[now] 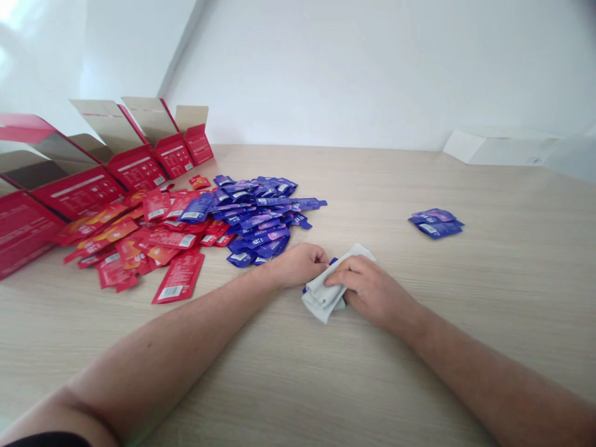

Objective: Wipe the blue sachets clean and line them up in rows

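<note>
My right hand (pixel 365 285) is closed on a folded white cloth (pixel 321 297), which lies over a blue packet (pixel 333 261); only small bits of that packet show. Just left of the cloth, my left hand (pixel 305 264) has its fingers curled at the covered packet's edge, and its fingertips are partly hidden. Beyond my left hand is a heap of blue packets (pixel 261 217). Red and orange packets (pixel 158 239) lie heaped to its left, touching it.
Open red boxes (pixel 137 167) stand in a row at the left. A few blue packets (pixel 436 223) rest on the wooden table (pixel 512 279) at the right. A white box (pixel 500 148) is at the back right, near the white wall.
</note>
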### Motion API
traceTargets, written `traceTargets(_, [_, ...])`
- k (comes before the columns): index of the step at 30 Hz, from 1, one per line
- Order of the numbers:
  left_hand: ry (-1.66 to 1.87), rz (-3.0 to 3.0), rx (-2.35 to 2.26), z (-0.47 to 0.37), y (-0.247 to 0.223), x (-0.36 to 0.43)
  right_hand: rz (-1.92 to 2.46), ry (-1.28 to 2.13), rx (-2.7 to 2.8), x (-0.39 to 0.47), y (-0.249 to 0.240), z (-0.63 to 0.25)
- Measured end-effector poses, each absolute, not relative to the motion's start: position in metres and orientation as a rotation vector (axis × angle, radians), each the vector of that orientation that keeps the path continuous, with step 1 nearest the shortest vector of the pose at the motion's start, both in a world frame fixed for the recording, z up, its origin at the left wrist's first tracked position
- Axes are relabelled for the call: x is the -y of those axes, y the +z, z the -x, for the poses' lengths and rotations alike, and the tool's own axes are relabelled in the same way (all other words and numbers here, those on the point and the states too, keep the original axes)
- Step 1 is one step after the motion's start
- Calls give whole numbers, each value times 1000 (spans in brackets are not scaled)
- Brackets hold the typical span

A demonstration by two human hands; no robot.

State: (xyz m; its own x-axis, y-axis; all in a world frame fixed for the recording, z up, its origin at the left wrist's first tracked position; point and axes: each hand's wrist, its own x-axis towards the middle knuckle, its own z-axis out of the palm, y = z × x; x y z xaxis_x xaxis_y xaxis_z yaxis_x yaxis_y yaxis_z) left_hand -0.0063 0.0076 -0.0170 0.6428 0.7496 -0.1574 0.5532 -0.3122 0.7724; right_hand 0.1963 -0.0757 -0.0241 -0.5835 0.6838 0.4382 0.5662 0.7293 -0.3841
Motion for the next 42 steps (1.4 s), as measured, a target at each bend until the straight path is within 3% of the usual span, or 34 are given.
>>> traceTargets(18, [312, -2033, -1011, 6, -15, -6, 854, 268, 2452, 79, -24, -193])
traceTargets(23, [284, -1967, -1035, 6, -16, -5, 1018, 256, 2325, 77, -24, -196])
traceTargets(28, [331, -2048, -1006, 6, -15, -5, 851, 291, 2455, 81, -22, -191])
traceTargets(32, [299, -1998, -1049, 6, -16, -6, 1000, 242, 2322, 78, -23, -194])
traceTargets(37, [321, -2066, -1000, 6, -16, -7, 843, 262, 2463, 82, -22, -188])
traceTargets(42, [302, -2022, -1036, 7, -16, -7, 992, 239, 2326, 79, -23, -193])
